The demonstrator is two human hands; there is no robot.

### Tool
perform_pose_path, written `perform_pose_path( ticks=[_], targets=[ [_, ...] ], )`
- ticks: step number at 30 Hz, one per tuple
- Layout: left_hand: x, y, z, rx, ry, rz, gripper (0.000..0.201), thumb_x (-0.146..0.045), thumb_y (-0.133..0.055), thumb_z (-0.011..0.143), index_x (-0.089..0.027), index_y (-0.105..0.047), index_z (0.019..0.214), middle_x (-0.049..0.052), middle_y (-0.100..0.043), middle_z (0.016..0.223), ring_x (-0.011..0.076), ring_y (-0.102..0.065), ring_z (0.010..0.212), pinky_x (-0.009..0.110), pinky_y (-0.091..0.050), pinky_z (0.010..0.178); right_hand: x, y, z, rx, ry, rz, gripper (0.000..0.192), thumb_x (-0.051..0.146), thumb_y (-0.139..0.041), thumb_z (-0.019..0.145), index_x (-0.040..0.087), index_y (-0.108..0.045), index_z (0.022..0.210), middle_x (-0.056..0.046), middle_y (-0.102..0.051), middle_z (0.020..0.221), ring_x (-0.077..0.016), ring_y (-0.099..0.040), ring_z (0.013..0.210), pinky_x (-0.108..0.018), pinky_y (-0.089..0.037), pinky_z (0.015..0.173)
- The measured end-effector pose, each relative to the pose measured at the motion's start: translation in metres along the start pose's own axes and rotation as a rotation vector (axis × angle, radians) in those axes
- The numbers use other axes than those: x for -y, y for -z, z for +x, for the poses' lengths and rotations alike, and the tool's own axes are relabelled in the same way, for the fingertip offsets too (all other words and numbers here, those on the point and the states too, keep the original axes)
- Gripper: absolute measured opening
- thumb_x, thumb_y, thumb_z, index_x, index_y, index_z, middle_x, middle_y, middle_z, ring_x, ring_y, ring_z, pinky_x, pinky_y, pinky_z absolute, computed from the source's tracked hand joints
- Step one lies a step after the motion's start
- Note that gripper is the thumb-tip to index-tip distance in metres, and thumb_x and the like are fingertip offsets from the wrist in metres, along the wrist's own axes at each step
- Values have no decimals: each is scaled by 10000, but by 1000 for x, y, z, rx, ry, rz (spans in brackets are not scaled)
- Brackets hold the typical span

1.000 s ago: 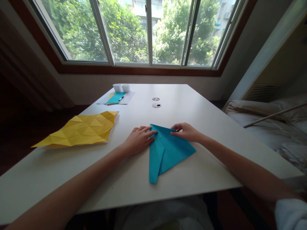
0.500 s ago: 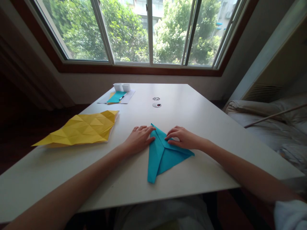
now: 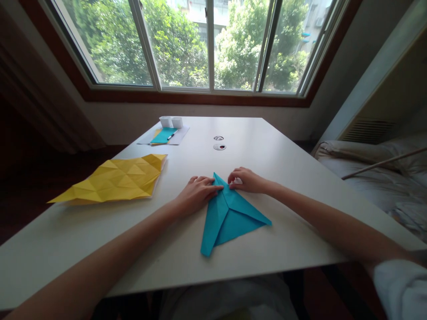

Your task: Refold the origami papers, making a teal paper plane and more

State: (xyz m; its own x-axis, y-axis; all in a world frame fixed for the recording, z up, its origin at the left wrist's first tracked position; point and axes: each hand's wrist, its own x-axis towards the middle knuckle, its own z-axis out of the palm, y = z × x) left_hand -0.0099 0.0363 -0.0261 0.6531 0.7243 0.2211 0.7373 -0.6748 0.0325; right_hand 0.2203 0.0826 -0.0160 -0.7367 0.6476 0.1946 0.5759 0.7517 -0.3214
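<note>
A folded sheet of blue paper (image 3: 230,213) lies on the white table in front of me, with a narrow tip at the far end and two wide points towards me. My left hand (image 3: 197,192) rests on its far left side, fingers stretched out, the index finger lying across the paper near the tip. At the far right edge, my right hand (image 3: 246,180) has thumb and index finger curled together in a pinch on the paper's edge.
To the left lies a creased yellow sheet (image 3: 116,178). Farther back are small white containers (image 3: 176,122), blue paper (image 3: 164,135) and a pen (image 3: 172,134) on white paper. Two round inserts (image 3: 219,146) sit in the tabletop (image 3: 260,146).
My right hand has slid away from me along the right edge, towards the tip. The blue paper has turned slightly, and my left index finger reaches farther across it.
</note>
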Motion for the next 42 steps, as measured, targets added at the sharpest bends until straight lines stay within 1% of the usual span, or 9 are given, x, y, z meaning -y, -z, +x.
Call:
perform_pose_path(
  ticks=[4, 8, 15, 18, 22, 24, 28, 35, 42],
  targets=[
    [-2, 4, -1, -3, -14, 8, 344, -357, -318, 925, -370, -516, 1206, 41, -531, 1229, 220, -479, 1103, 400, -318, 936, -14, -10, 35, -20, -116, 50, 186, 344, -636, 738, 186, -656, 833, -40, -609, 839, -147, -537, 780, -245, -381, 672],
    [-2, 6, -2, -6, -20, 17, 343, -349, -318, 927, -386, -508, 1210, 36, -539, 1225, 230, -480, 1103, 423, -304, 939, -23, -19, 65, -31, -148, 65, 205, 360, -642, 720, 177, -656, 814, -22, -621, 827, -119, -536, 721, -220, -364, 623],
    [-2, 4, -1, 3, -15, 39, 338, -351, -317, 924, -377, -507, 1203, 41, -534, 1228, 236, -477, 1109, 438, -294, 938, -23, -25, 80, -71, -187, 47, 228, 390, -614, 741, 194, -620, 857, 4, -630, 776, -106, -532, 678, -212, -341, 593],
    [-4, 5, -1, 10, 12, 30, 335, -342, -336, 917, -322, -473, 1222, 51, -541, 1223, 237, -475, 1114, 439, -284, 951, -22, -28, 76, -109, -198, 21, 244, 402, -602, 752, 201, -595, 891, 4, -622, 776, -116, -529, 693, -220, -334, 601],
    [-6, 4, 0, 13, 114, 23, 412, -385, -372, 894, -196, -389, 1259, 102, -581, 1151, 254, -477, 1109, 444, -289, 951, -18, -28, 68, -147, -212, -16, 257, 421, -597, 757, 202, -582, 891, -6, -608, 766, -136, -521, 719, -231, -320, 603],
    [-6, 3, 1, 12, 137, 23, 427, -403, -369, 891, -181, -386, 1255, 109, -576, 1160, 258, -462, 1127, 443, -287, 953, -15, -26, 63, -157, -211, -27, 248, 414, -603, 756, 204, -578, 886, -6, -601, 758, -141, -516, 730, -232, -315, 607],
    [-6, 3, 0, 13, 136, 24, 424, -399, -352, 897, -208, -380, 1275, 95, -565, 1186, 260, -442, 1147, 456, -286, 950, -11, -23, 50, -138, -209, -24, 263, 437, -604, 752, 203, -573, 869, -4, -591, 750, -138, -506, 718, -231, -316, 612],
    [-6, 2, -2, 18, 74, 73, 376, -361, -310, 919, -364, -405, 1283, 53, -516, 1251, 263, -427, 1154, 483, -294, 931, 0, -15, 17, -56, -197, -64, 370, 533, -618, 702, 202, -567, 861, -26, -577, 789, -171, -503, 761, -258, -334, 650],
    [-5, 0, -2, 32, 80, 64, 376, -386, -287, 921, -372, -436, 1267, 63, -503, 1266, 273, -411, 1167, 524, -264, 951, 7, 0, -16, 104, -231, -96, 530, 632, -617, 630, 228, -530, 962, -74, -567, 926, -240, -495, 867, -337, -369, 721]
  ],
)
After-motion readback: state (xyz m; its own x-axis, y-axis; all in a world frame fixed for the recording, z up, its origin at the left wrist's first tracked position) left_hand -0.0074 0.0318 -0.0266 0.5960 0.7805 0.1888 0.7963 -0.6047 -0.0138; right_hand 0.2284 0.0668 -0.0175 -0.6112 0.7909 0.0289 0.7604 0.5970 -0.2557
